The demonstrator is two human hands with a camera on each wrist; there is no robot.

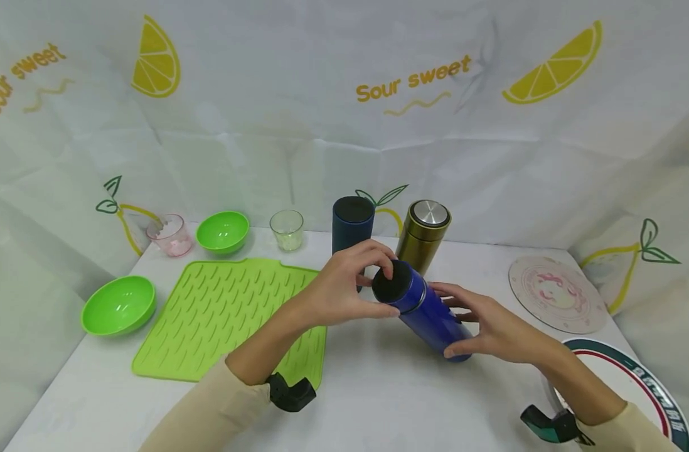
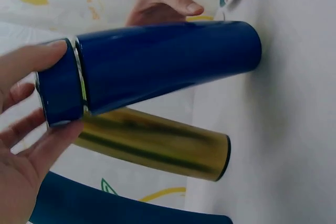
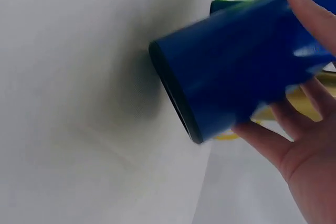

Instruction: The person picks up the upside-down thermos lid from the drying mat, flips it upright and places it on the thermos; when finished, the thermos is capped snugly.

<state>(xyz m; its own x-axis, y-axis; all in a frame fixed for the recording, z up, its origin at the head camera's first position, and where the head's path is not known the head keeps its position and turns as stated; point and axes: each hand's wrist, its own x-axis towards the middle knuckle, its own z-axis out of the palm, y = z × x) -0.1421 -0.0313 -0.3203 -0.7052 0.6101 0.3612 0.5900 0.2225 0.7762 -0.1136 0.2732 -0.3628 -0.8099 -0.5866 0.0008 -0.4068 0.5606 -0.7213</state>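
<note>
Both of my hands are on the blue vacuum flask (image 1: 426, 307), which leans steeply over the white table (image 1: 378, 389) just in front of the gold flask (image 1: 424, 235). My left hand (image 1: 339, 289) curls round the blue flask's cap end, thumb below and fingers above the black lid top (image 1: 392, 281); the left wrist view shows the fingertips (image 2: 31, 66) wrapped on the cap just past its silver ring. My right hand (image 1: 494, 329) cups the lower body of the blue flask, thumb and fingers bent around it; the right wrist view shows the base (image 3: 176, 98) lifted at an angle close to the tabletop, though whether its edge touches the table I cannot tell.

The gold flask stands upright with a silver lid, touching neither hand as far as I can see. Just left of it stands a dark navy flask (image 1: 352, 223), partly behind my left hand. Further left of the gold flask, along the back wall, sit a clear glass (image 1: 287, 230), a green bowl (image 1: 223, 231) and a pink glass (image 1: 170, 235). A green ridged drying mat (image 1: 226, 314) lies well left of the gold flask, with a second green bowl (image 1: 118, 304) beyond its far side. Right of the gold flask lies a round patterned mat (image 1: 556, 294), and nearer me a plate with a red and green rim (image 1: 640, 383).
</note>
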